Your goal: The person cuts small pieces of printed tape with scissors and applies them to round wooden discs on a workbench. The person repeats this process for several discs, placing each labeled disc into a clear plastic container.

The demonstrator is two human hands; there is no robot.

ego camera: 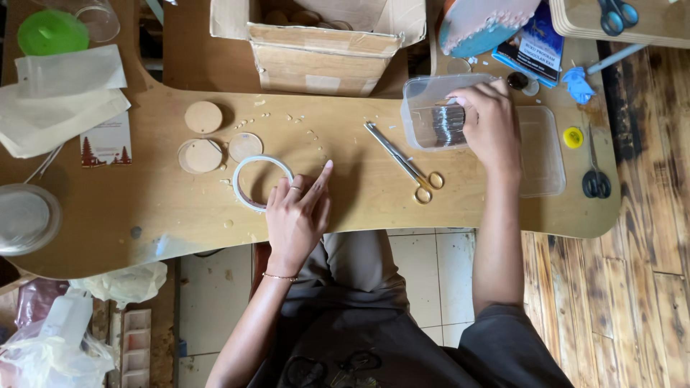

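While left hand [296, 215] touches tape ring [262, 182], right hand [492, 123] reaches into clear box [424, 108].

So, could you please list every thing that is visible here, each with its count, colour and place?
wooden discs: three, pale tan, left of table centre
tape ring: one, white, at the left hand's fingers
gold-handled scissors: one, silver and gold, table centre
plastic container: one, clear, under the right hand, dark thin pieces inside
container lid: one, clear, right of the container
black-handled scissors: one, right table edge
cardboard box: one, brown, top centre
green lid: one, top left
paper bags: a few, white, left
round cap: one, yellow, right
table: one, light wood
left hand: flat on the table, touching the ring
right hand: reaching into the container
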